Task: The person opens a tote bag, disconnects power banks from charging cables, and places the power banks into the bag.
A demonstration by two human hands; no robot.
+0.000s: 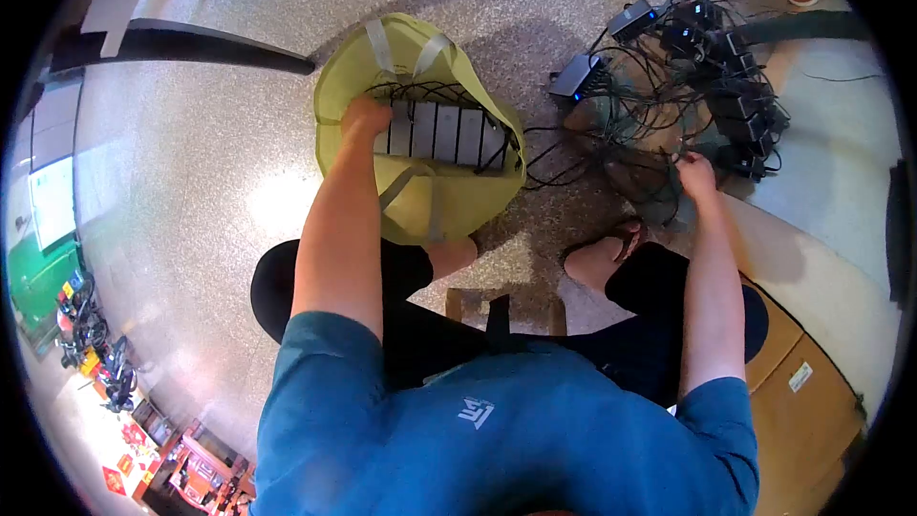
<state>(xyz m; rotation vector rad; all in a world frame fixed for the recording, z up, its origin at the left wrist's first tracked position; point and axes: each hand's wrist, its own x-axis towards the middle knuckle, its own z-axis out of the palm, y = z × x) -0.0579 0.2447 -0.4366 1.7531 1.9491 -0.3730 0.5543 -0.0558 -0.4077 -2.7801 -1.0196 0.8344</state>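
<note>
A yellow-green bag (334, 76) with grey handles stands upright and wide-mouthed on the floor in front of me. Inside it sits a row of several grey box-shaped devices (444, 129) with black cables along their upper side. My left hand (366, 118) reaches into the bag at the left end of this row; its fingertips are hidden. On the right, my right hand (697, 175) is closed on a black cable (659, 158) at the near side of a tangled heap. Several black power adapters (740, 119) with blue lights lie around that heap.
Two more adapters with blue lights, one grey adapter (576, 76) among them, lie left of the tangle. A dark furniture leg (220, 43) extends toward the bag. Flattened cardboard (802, 401) lies at my right, and a wooden stool (463, 306) shows between my legs.
</note>
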